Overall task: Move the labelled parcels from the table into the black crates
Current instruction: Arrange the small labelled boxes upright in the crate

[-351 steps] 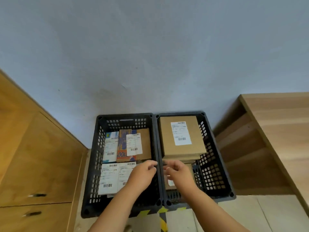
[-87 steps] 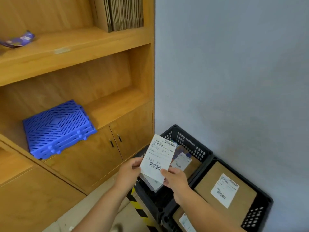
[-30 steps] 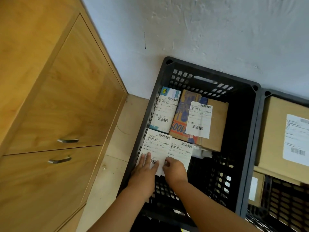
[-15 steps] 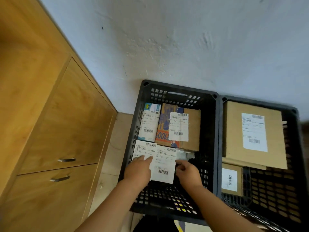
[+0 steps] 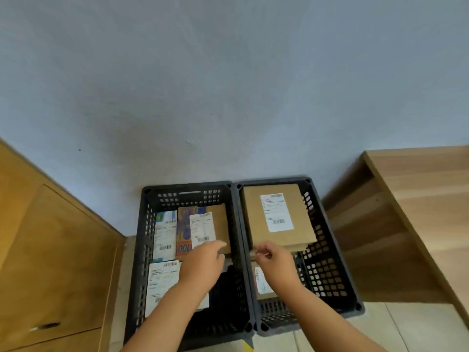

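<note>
We are looking down at two black perforated plastic crates sitting side by side on the floor against a pale blue-grey wall (image 5: 228, 97), in the lower middle of the frame. The left black crate (image 5: 146, 250) is holding several labelled parcels: a white-and-blue packet (image 5: 165, 232) and an orange-and-blue printed box with a white label (image 5: 200, 229) toward the wall, and a flat white-labelled parcel (image 5: 162, 278) nearer to us. The right black crate (image 5: 330, 262) is carrying a large brown cardboard box with a white shipping label (image 5: 276, 217) at the top, and a smaller brown labelled parcel (image 5: 262, 283) is lying beneath its near edge.

Our left hand (image 5: 203, 262) is hovering over the left crate with its grip released, fingers stretched toward the printed box and grasping nothing. Our right hand (image 5: 274, 257) is reaching over the right crate at the near edge of the large box, fingers curled; we cannot tell whether its grip is pinching anything.

A wooden cabinet (image 5: 50, 250) is filling the lower left, and a light wooden worktop (image 5: 418, 186) is standing at the right.
</note>
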Demonstrator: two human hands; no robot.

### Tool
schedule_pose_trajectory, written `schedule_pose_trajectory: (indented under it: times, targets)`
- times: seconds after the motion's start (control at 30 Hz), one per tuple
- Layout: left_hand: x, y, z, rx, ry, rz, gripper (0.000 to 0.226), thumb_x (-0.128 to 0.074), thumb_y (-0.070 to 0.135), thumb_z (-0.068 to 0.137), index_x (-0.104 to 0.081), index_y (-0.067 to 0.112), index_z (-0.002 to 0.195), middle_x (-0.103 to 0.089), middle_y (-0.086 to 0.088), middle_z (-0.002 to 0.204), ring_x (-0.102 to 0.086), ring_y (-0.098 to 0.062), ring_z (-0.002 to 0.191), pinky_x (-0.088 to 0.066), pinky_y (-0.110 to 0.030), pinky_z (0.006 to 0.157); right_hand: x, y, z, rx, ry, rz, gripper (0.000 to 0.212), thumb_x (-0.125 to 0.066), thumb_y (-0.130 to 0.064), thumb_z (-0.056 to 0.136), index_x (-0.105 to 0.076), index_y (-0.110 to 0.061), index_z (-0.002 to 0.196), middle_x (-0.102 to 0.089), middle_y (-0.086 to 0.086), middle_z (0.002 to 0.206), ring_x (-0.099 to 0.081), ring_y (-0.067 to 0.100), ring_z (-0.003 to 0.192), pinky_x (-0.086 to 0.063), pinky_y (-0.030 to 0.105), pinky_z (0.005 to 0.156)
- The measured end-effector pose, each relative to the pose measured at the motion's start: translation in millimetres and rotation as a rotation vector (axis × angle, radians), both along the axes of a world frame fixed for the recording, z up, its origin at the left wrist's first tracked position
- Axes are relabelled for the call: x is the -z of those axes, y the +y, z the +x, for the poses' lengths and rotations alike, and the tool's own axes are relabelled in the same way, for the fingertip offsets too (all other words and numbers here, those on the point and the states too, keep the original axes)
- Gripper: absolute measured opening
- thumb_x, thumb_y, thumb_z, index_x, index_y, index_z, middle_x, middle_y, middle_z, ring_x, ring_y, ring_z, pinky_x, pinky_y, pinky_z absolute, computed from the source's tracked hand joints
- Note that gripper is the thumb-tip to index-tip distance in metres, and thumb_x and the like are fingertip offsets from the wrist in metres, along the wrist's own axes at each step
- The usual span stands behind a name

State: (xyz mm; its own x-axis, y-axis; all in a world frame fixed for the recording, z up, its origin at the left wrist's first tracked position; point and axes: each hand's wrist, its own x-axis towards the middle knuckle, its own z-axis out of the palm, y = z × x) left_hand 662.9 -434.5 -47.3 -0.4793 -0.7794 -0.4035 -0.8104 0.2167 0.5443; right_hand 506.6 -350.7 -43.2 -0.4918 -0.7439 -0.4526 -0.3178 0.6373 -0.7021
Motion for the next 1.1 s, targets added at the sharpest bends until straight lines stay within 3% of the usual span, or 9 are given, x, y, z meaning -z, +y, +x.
schedule_pose_trajectory:
  times: [0.07,0.23,0.33,0.5,0.57,0.67,0.73,0.83,1.1]
  targets:
    - [-21,12,-26,0.025,0.008,-0.043,0.038,-0.04,0.024,0.098,-0.049,0.031,0.134,-0.055,0.006,0.132,-0.054,-0.013,0.115,-0.047,-0.027,0.088,-21,16,-25,0.039,0.01,-0.042,0.023,-0.054,-0.01,0.092,-0.067,-0.02,0.107,-0.061,-0.016,0.088,-0.058,0.003,0.083,-0.05,0.02,0.076]
    - [-63,58,-96,0.076,0.005,-0.101,0.037,-0.041,0.024,0.097,-0.051,0.033,0.132,-0.057,0.007,0.13,-0.055,-0.014,0.113,-0.047,-0.027,0.086,-65,75,-97,0.086,0.051,-0.136,0.024,-0.053,-0.01,0.092,-0.067,-0.018,0.11,-0.064,-0.009,0.097,-0.059,0.005,0.086,-0.043,0.013,0.071]
    - [-88,100,-150,0.081,0.066,-0.122,0.038,-0.042,0.023,0.097,-0.052,0.031,0.132,-0.057,0.007,0.131,-0.055,-0.012,0.114,-0.046,-0.025,0.09,-87,127,-150,0.087,0.063,-0.169,0.024,-0.053,-0.011,0.092,-0.067,-0.02,0.109,-0.066,-0.009,0.102,-0.061,0.007,0.093,-0.045,0.015,0.076]
    - [-122,193,-264,0.087,0.23,-0.049,0.032,-0.045,0.027,0.096,-0.055,0.033,0.125,-0.059,0.012,0.126,-0.055,-0.006,0.111,-0.046,-0.024,0.088,-121,228,-256,0.135,0.151,-0.233,0.022,-0.058,-0.013,0.089,-0.064,-0.034,0.089,-0.065,-0.016,0.084,-0.061,0.0,0.081,-0.046,0.013,0.071]
    - [-134,232,-313,0.099,0.286,-0.035,0.029,-0.046,0.029,0.096,-0.057,0.032,0.123,-0.06,0.013,0.123,-0.056,-0.006,0.109,-0.045,-0.022,0.085,-133,269,-301,0.194,0.167,-0.254,0.026,-0.059,-0.009,0.087,-0.063,-0.034,0.083,-0.065,-0.016,0.079,-0.062,0.005,0.079,-0.047,0.016,0.073]
    - [-150,280,-376,0.114,0.368,0.014,0.028,-0.048,0.03,0.096,-0.058,0.03,0.122,-0.059,0.013,0.121,-0.055,-0.005,0.109,-0.044,-0.02,0.083,-152,324,-362,0.265,0.16,-0.255,0.021,-0.057,-0.008,0.089,-0.066,-0.027,0.088,-0.065,-0.013,0.082,-0.064,0.011,0.083,-0.052,0.027,0.078]
    - [-159,301,-409,0.121,0.405,0.046,0.027,-0.05,0.032,0.095,-0.059,0.03,0.12,-0.06,0.013,0.118,-0.055,-0.004,0.106,-0.042,-0.02,0.081,-163,353,-396,0.304,0.166,-0.258,0.02,-0.055,-0.009,0.091,-0.065,-0.026,0.093,-0.065,-0.013,0.085,-0.064,0.01,0.085,-0.051,0.022,0.074]
    - [-169,322,-451,0.129,0.429,0.046,0.024,-0.052,0.033,0.094,-0.06,0.031,0.116,-0.059,0.016,0.107,-0.054,-0.002,0.1,-0.039,-0.018,0.076,-173,382,-438,0.339,0.175,-0.285,0.023,-0.054,-0.008,0.092,-0.062,-0.03,0.089,-0.066,-0.012,0.086,-0.063,0.007,0.082,-0.045,0.015,0.066]
    - [-173,341,-558,0.164,0.496,0.07,0.019,-0.055,0.033,0.092,-0.063,0.032,0.11,-0.059,0.02,0.096,-0.053,0.005,0.088,-0.041,-0.017,0.069,-173,416,-529,0.417,0.165,-0.282,0.028,-0.054,-0.008,0.09,-0.061,-0.033,0.083,-0.065,-0.011,0.081,-0.06,0.005,0.074,-0.043,0.016,0.063]
